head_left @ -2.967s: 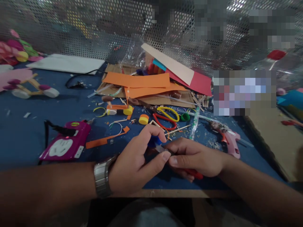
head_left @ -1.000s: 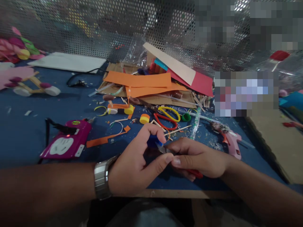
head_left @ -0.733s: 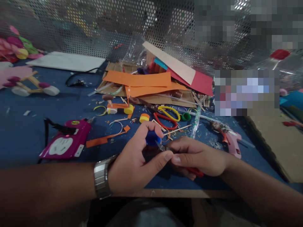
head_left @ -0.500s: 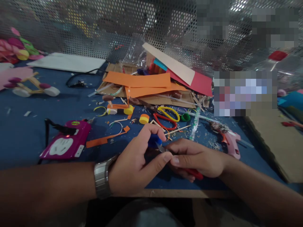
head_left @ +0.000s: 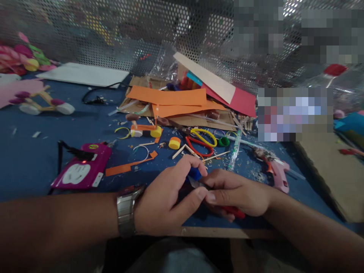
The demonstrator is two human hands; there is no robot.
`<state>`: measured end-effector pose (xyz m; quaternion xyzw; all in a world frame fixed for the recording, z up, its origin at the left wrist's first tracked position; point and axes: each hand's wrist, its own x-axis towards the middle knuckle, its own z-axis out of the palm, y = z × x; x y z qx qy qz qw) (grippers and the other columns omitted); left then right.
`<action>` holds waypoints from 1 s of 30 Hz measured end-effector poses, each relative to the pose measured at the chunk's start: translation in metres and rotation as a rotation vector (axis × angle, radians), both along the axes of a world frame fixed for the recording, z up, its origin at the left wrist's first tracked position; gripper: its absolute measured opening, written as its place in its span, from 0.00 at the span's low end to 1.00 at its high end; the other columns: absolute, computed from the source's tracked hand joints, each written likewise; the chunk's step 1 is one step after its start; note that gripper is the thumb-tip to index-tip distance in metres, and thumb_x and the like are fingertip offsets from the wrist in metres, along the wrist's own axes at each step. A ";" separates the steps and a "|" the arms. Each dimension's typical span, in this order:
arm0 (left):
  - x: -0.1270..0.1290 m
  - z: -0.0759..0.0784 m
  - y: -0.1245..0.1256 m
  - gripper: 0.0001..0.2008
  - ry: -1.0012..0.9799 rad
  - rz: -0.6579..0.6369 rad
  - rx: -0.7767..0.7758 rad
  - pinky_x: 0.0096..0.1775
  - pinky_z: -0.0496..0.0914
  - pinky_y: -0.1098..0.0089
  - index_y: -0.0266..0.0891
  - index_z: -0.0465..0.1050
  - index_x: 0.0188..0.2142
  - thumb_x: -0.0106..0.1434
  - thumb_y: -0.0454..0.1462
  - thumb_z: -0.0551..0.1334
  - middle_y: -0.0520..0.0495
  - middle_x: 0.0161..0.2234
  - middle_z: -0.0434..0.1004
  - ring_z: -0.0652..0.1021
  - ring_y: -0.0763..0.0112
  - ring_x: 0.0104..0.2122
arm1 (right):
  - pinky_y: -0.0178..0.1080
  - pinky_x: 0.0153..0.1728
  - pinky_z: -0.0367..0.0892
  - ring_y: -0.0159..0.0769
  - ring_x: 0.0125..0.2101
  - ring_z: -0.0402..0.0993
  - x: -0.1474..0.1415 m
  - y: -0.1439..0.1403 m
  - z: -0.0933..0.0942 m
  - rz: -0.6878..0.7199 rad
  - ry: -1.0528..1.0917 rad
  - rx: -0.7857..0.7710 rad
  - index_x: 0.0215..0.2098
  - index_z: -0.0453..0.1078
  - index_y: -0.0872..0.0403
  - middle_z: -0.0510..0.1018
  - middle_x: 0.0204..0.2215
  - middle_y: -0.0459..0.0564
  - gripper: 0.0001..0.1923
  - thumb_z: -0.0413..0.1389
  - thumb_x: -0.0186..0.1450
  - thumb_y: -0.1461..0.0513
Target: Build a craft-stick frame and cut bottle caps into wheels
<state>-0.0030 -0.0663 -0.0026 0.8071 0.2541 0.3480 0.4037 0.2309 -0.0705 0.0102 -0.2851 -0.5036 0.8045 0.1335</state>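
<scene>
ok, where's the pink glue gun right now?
In the head view the pink glue gun lies on the blue table, just beyond the right hand, with the brown cardboard sheet on its right.

Nothing readable is showing anywhere on this counter [head_left: 34, 167]. The magenta device [head_left: 82, 170] is carrying white shapes on its face, but they are not forming letters I can make out. The orange paper strips [head_left: 167, 96] are lying blank, and the patches at the back are blurring out completely.
</scene>
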 end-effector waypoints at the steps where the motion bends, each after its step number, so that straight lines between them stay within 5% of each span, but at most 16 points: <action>1: 0.000 0.000 0.000 0.11 0.008 -0.003 -0.001 0.34 0.69 0.66 0.45 0.62 0.57 0.79 0.40 0.59 0.51 0.37 0.75 0.75 0.68 0.31 | 0.26 0.15 0.59 0.22 0.14 0.61 0.000 0.000 0.000 -0.003 -0.004 -0.002 0.33 0.67 0.54 0.67 0.19 0.36 0.26 0.64 0.74 0.43; 12: 0.001 -0.002 -0.002 0.10 0.002 0.045 0.040 0.37 0.69 0.64 0.46 0.64 0.57 0.80 0.43 0.59 0.51 0.41 0.78 0.79 0.67 0.35 | 0.25 0.14 0.61 0.21 0.12 0.62 -0.002 -0.004 -0.001 -0.062 0.030 -0.073 0.32 0.68 0.55 0.69 0.20 0.37 0.25 0.66 0.72 0.44; 16: 0.001 0.000 -0.002 0.10 -0.045 0.059 0.015 0.32 0.66 0.66 0.44 0.63 0.55 0.80 0.42 0.60 0.53 0.36 0.73 0.74 0.71 0.30 | 0.26 0.14 0.63 0.21 0.13 0.62 -0.003 -0.005 -0.002 -0.085 0.036 -0.100 0.34 0.68 0.55 0.69 0.20 0.36 0.25 0.67 0.72 0.44; 30: 0.003 0.008 0.001 0.14 -0.163 0.143 -0.099 0.36 0.71 0.68 0.44 0.63 0.51 0.74 0.39 0.67 0.50 0.43 0.70 0.73 0.72 0.35 | 0.25 0.14 0.60 0.21 0.13 0.61 0.003 -0.004 0.001 -0.106 -0.009 -0.070 0.32 0.67 0.54 0.68 0.20 0.37 0.26 0.66 0.72 0.43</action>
